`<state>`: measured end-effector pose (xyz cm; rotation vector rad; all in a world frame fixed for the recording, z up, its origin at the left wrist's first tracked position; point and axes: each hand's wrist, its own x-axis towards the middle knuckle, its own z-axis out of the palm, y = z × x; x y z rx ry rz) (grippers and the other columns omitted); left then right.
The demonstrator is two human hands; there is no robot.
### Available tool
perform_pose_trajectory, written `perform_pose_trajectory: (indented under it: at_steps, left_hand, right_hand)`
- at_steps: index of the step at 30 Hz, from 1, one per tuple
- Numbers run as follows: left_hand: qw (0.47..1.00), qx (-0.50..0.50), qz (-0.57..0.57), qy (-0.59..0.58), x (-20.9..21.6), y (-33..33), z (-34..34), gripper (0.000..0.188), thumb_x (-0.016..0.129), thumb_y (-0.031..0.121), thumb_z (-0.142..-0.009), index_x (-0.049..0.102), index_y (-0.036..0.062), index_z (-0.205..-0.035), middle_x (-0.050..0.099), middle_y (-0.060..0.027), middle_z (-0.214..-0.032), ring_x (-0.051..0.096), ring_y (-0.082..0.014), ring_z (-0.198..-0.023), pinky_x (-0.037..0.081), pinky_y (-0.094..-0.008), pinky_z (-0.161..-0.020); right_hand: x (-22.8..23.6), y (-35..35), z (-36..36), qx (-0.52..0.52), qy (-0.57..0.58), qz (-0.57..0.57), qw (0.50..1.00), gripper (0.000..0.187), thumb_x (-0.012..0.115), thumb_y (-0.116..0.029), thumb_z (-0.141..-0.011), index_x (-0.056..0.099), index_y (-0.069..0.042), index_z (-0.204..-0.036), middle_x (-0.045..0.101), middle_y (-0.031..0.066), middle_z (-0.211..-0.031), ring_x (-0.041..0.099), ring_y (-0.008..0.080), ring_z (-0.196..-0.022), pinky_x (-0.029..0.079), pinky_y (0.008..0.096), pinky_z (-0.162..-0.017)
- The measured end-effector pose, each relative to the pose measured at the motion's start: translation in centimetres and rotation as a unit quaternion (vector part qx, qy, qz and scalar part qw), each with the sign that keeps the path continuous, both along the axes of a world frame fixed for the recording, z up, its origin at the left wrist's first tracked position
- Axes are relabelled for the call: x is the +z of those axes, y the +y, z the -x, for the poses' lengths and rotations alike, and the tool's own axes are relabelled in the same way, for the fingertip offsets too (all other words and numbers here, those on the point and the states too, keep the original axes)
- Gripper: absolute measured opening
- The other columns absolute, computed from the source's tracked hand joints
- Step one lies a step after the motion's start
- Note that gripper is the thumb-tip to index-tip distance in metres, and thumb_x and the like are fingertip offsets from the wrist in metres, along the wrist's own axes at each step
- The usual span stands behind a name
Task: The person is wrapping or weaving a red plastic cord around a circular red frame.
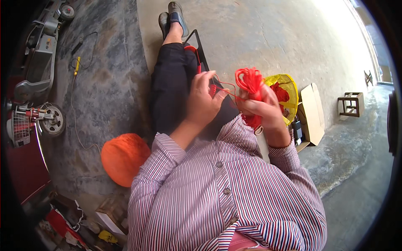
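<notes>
A looped bundle of red cord is gripped in my right hand, its loops standing above the fist and more cord hanging below. To the left, my left hand has its fingers curled with red cord between thumb and fingers. Thin red strands run across the gap between both hands. Beyond the left hand, a black metal frame with a red part stands beside my legs. Just right of my right hand is a yellow mesh basket with red cord inside. My palms hide part of the cord.
An orange round stool stands by my left elbow. A cardboard box sits past the basket, and a small wooden stool farther right. A cable with a yellow connector lies on the left floor near a parked wheeled vehicle.
</notes>
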<state>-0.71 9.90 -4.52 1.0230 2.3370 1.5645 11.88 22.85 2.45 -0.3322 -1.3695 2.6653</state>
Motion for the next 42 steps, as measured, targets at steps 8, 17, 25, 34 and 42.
perform_pose_trajectory:
  at_steps: [8,17,25,34,42]
  left_hand:
    - [0.866,0.059,-0.041,-0.494,-2.2,0.3,4.4,0.014,0.054,0.018,-0.095,0.055,0.0045,-0.097,0.049,0.0002,-0.058,0.031,-0.0039,-0.037,0.022,-0.0212,-0.033]
    - [0.973,0.069,0.025,-0.221,-2.3,-0.1,5.6,0.021,0.057,0.017,-0.095,0.06,0.0029,-0.08,0.054,0.0008,-0.062,0.044,-0.0046,-0.05,0.035,-0.0236,-0.043]
    - [0.819,-0.006,-0.083,-0.568,1.2,0.5,5.1,0.014,0.057,0.02,-0.094,0.058,0.0064,-0.09,0.056,0.0,-0.072,0.039,-0.0041,-0.045,0.027,-0.0187,-0.037]
    - [0.796,-0.038,0.004,-0.604,-0.8,0.2,4.7,0.027,0.056,0.031,-0.095,0.054,0.0088,-0.079,0.068,-0.0172,-0.077,0.041,-0.0073,-0.038,0.024,-0.0201,-0.035]
    - [0.797,-0.003,-0.001,-0.604,-1.0,-0.6,4.1,0.033,0.052,0.036,-0.097,0.052,0.0101,-0.076,0.066,-0.0189,-0.073,0.037,-0.0085,-0.036,0.029,-0.0238,-0.038]
  right_hand:
    - [-6.2,5.0,4.4,0.086,-0.083,-0.567,0.815,0.022,0.063,-0.011,-0.08,0.069,-0.003,-0.099,0.062,0.008,-0.087,0.061,0.0175,-0.076,0.048,0.0312,-0.069]
    - [-9.5,0.5,6.2,-0.074,-0.073,-0.463,0.88,0.032,0.069,-0.014,-0.08,0.067,-0.004,-0.11,0.064,0.0152,-0.106,0.065,0.0298,-0.092,0.052,0.0367,-0.083]
    - [-6.7,5.1,6.1,-0.201,-0.045,-0.083,0.975,0.032,0.053,-0.03,-0.098,0.06,-0.002,-0.114,0.065,0.0091,-0.107,0.061,0.0213,-0.107,0.043,0.0383,-0.099]
    - [-7.4,12.3,-6.6,-0.095,0.044,0.057,0.993,0.025,0.044,-0.028,-0.1,0.054,-0.006,-0.095,0.045,-0.0024,-0.063,0.039,0.0089,-0.049,0.032,0.0245,-0.046]
    - [-10.6,7.4,-10.7,-0.265,-0.249,-0.022,0.931,0.025,0.05,-0.026,-0.1,0.061,-0.004,-0.103,0.065,-0.0001,-0.087,0.061,0.0073,-0.071,0.05,0.0224,-0.062]
